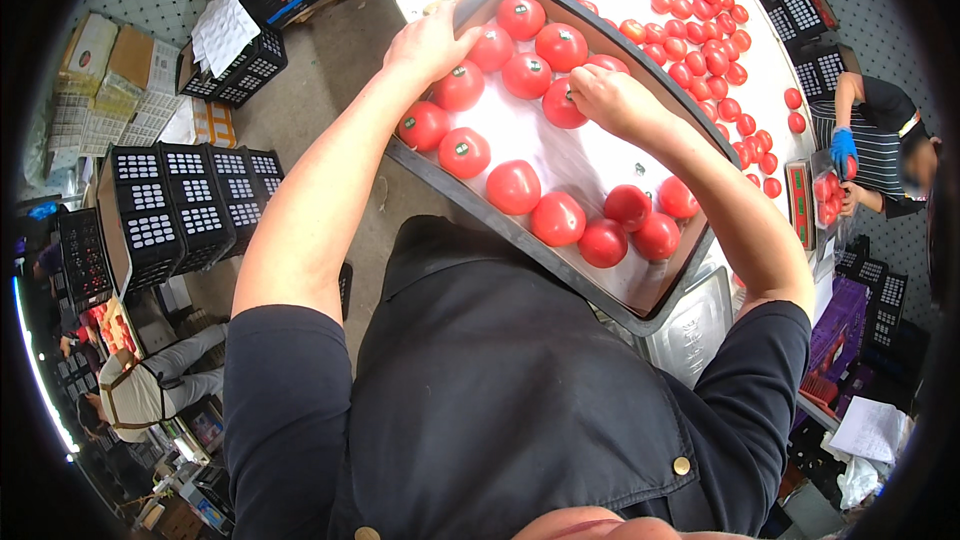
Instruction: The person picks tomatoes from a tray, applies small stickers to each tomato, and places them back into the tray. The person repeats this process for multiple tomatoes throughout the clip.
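A black plastic crate (517, 259) with a white liner lies tilted in front of my apron and holds several large red tomatoes. Over its far left rim curls my left hand (429, 45), with the thumb near a tomato (491, 49). My right hand (611, 99) has its fingers bunched against a stickered tomato (561, 105); whether a sticker is pinched there is hidden. Small dark stickers show on the tomatoes at the crate's far and left side, such as one tomato (464, 153). Nearer tomatoes (558, 219) show none. One loose sticker (639, 169) lies on the liner.
Many loose tomatoes (697, 52) cover the white table (776, 82) beyond the crate. At right, a person in a blue glove (843, 142) handles bagged tomatoes (827, 199) beside a scale (799, 204). Black crates (154, 217) stand stacked at left; another person (142, 390) stands behind them.
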Action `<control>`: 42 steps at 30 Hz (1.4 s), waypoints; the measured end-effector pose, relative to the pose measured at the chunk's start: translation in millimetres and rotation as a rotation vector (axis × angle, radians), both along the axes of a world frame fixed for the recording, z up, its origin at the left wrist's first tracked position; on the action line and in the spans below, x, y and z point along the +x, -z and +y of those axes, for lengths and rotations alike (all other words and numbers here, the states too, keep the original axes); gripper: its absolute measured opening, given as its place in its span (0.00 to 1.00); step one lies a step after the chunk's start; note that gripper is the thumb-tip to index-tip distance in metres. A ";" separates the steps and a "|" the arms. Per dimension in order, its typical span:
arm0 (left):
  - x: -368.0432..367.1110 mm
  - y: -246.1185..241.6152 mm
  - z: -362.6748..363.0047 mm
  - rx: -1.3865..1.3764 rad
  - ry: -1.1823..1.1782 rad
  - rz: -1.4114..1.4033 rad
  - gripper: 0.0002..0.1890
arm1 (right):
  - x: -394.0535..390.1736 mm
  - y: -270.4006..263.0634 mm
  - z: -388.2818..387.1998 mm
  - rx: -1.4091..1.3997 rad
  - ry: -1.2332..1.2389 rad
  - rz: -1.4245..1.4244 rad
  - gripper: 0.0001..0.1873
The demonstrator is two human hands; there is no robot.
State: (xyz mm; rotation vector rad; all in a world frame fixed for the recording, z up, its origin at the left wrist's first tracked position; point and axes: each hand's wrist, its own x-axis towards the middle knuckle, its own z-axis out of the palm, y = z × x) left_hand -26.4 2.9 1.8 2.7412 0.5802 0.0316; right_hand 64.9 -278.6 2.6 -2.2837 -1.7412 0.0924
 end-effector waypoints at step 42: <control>-0.7 -1.1 -0.2 -0.027 0.001 -0.005 0.36 | -4.6 -15.0 28.6 -0.234 0.076 -0.041 0.05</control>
